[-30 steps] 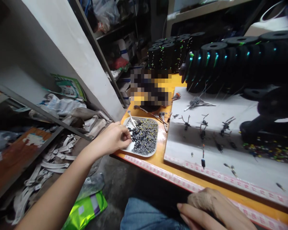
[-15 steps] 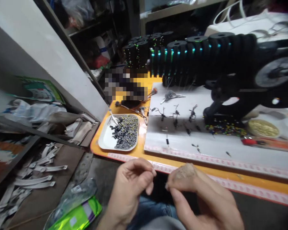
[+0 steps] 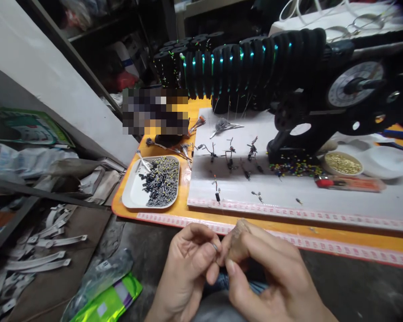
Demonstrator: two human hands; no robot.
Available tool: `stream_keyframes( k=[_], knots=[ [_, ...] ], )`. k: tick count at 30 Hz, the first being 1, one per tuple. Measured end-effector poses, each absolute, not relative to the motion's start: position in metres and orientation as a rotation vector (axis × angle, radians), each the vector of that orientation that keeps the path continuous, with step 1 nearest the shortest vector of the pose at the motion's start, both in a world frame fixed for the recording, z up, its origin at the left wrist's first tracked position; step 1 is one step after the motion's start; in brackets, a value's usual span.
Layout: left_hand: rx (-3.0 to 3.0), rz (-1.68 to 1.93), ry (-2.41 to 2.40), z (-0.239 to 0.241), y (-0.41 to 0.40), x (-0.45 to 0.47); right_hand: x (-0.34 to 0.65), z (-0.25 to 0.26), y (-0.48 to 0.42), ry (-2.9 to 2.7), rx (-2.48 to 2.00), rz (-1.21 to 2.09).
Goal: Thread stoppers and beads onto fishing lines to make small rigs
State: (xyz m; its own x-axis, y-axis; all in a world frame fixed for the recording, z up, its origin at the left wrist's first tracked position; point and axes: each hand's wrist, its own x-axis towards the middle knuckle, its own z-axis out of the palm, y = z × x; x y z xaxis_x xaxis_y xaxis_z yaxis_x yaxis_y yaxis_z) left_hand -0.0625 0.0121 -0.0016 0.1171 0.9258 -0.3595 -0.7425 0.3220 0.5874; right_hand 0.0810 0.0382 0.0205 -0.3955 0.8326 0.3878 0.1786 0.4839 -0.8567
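In front of the table edge my left hand point(image 3: 188, 264) is closed in a pinch. A tiny grey piece point(image 3: 215, 246) shows at its thumb tip, too small to name. My right hand point(image 3: 268, 268) is closed too, thumb against forefinger, its fingertips meeting those of my left hand. What it holds, if anything, is hidden. Tan tape point(image 3: 237, 237) wraps one of its fingers. Beyond the hands, a white tray point(image 3: 129, 192) holds a heap of small grey and black cylindrical parts point(image 3: 163, 183). Little black parts with wire leads point(image 3: 231, 163) lie on the white board point(image 3: 275, 203).
A black machine with a row of ribbed discs point(image 3: 255, 67) stands over the board. Near its foot are coloured beads point(image 3: 292, 166), a bowl of brass-coloured bits point(image 3: 343, 163) and a red-orange cutter point(image 3: 351, 184). A printed measuring tape point(image 3: 322, 246) runs along the table's front edge.
My hands have come together, and the fingertips that were apart now meet. The camera view has shifted, so the table and machine appear further left.
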Motion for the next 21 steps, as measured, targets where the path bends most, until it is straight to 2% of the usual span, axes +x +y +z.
stream_keyframes(
  k=[12,17,21],
  knots=[
    [0.357,1.288,0.833,-0.002,0.011,-0.057,0.086,0.021,0.039,-1.866,-0.839,0.959],
    [0.657,1.424,1.047,-0.007,0.007,-0.060,0.091,0.024,0.038,-1.880,-0.913,1.100],
    [1.168,1.488,1.091,-0.004,0.007,-0.072,0.096,0.024,0.039,-1.864,-0.880,1.217]
  ],
)
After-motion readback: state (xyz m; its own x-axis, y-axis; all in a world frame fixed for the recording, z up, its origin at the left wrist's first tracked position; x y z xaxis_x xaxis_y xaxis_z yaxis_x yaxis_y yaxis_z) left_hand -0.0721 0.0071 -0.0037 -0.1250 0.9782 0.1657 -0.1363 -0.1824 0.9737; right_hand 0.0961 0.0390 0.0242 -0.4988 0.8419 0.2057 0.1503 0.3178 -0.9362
